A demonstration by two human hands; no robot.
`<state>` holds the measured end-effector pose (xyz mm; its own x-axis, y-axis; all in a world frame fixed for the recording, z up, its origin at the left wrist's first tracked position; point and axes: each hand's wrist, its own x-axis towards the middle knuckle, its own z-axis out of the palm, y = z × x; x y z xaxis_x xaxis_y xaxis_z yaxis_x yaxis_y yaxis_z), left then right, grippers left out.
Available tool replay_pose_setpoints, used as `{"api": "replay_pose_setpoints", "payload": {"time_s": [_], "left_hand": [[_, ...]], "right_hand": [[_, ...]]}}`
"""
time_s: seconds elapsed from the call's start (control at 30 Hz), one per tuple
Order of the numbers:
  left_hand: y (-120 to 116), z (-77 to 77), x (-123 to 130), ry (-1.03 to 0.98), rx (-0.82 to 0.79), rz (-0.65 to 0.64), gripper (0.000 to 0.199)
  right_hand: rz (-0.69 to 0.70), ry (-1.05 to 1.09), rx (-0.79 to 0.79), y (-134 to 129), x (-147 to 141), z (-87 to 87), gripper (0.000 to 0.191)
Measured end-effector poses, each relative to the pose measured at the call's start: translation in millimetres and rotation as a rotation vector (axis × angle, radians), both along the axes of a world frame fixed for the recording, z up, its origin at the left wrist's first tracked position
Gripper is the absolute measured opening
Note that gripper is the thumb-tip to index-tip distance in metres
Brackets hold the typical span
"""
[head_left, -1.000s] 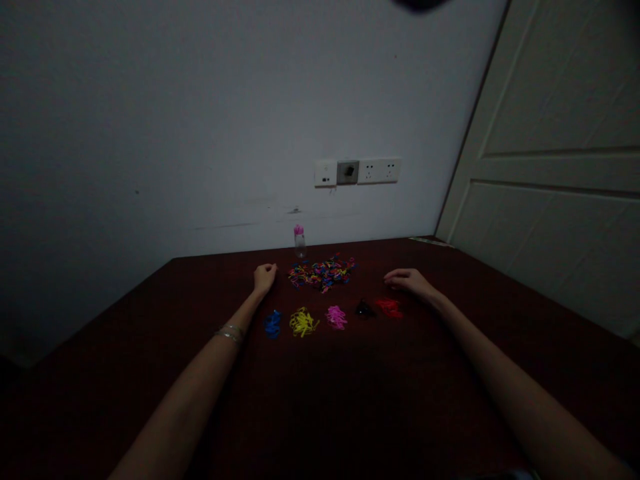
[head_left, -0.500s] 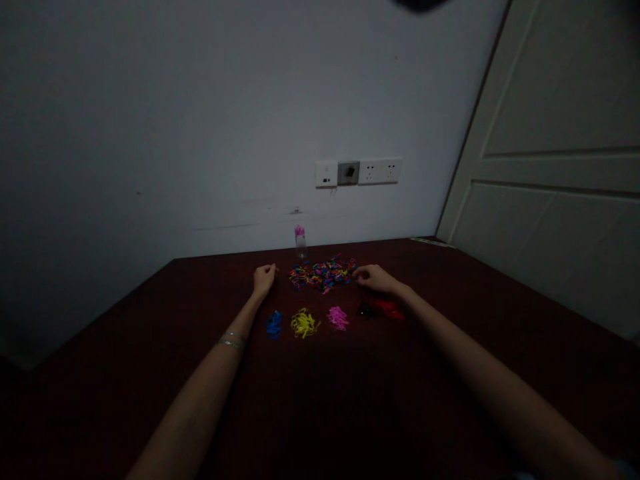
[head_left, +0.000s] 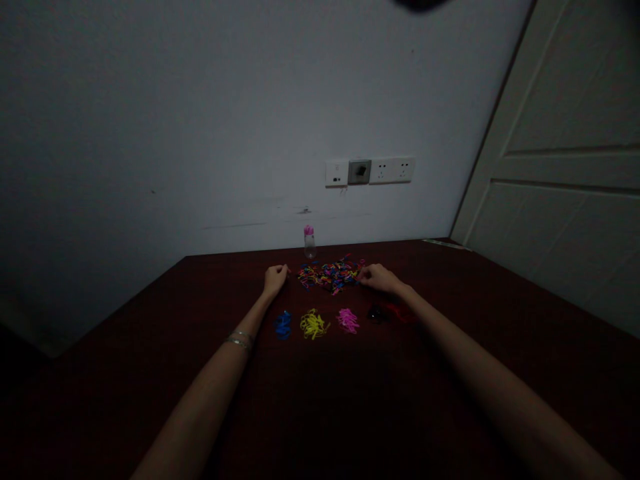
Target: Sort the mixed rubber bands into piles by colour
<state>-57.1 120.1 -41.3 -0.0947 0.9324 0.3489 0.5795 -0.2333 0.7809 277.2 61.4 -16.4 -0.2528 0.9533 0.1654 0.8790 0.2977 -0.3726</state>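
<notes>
A loose pile of small multicoloured bands (head_left: 331, 275) lies on the dark red table (head_left: 320, 393). At its right edge my right hand (head_left: 379, 277) has its fingers closed together; what they pinch, if anything, is too small to name. My left hand (head_left: 276, 279) rests closed left of the pile, its fingertips partly hidden. Nearer me is a row of sorted heaps: blue (head_left: 283, 325), yellow (head_left: 313, 324), pink (head_left: 347, 321), black (head_left: 375, 313) and red (head_left: 401, 313), the red one partly beside my right forearm.
A clear bottle with a pink top (head_left: 309, 243) stands behind the pile near the wall. Sockets and switches (head_left: 370, 171) are on the wall. A pale panelled door (head_left: 560, 167) is at the right, with a thin strip (head_left: 447, 245) at the table's back edge.
The whole view has shifted a little, so everything appears slightly farther right. My right hand has moved slightly left relative to the pile.
</notes>
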Motion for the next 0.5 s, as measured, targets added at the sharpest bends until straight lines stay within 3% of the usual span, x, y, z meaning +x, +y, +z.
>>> {"api": "replay_pose_setpoints", "payload": {"time_s": [0.33, 0.5], "left_hand": [[-6.8, 4.3, 3.3, 0.012, -0.008, 0.002, 0.032], [-9.9, 6.5, 4.6, 0.008, -0.015, -0.004, 0.033]], "right_hand": [[0.087, 0.248, 0.029, 6.9, 10.9, -11.2, 0.017], [0.086, 0.263, -0.012, 8.2, 11.7, -14.1, 0.016]]}}
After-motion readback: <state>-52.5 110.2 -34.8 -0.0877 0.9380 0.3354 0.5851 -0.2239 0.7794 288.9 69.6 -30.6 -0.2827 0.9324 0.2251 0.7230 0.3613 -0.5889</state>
